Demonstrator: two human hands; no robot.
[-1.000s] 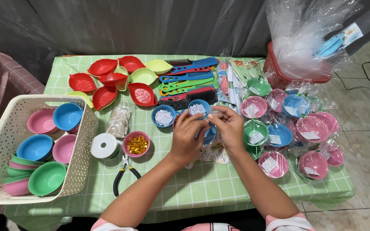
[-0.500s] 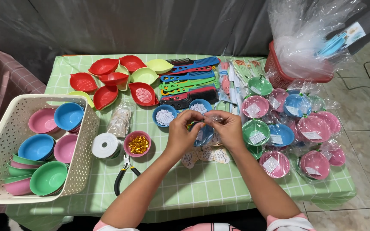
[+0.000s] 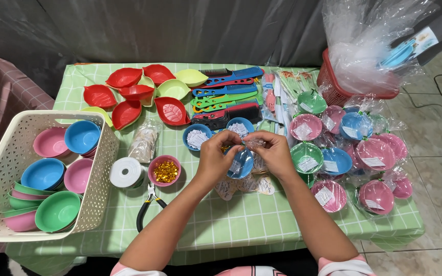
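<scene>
A surface [image 3: 221, 225] covered in green checked cloth fills the middle of the frame. At the left edge stands a cream lattice basket [image 3: 101, 168] holding pink, blue and green bowls. In the upper right a red basket [image 3: 333, 87] sits under crumpled clear plastic. Below it, at centre right, lies a cluster of wrapped bowls [image 3: 374, 153] in pink, blue and green, each in clear film with a white tag. At upper centre are red and yellow-green leaf-shaped dishes [image 3: 134, 92], and just right of them a row of coloured combs [image 3: 226, 92].

At the centre of the frame the left hand [image 3: 216, 158] and right hand [image 3: 274, 153] meet, fingertips pinched together on the clear film at the top of a small blue bowl [image 3: 241, 163], which is held just above the surface. Paper tags [image 3: 246, 185] lie beneath it.

Left of the hands sit a pink cup of gold pieces [image 3: 164, 170], a white spool [image 3: 125, 172], and black-handled pliers [image 3: 148, 204] lower down.
</scene>
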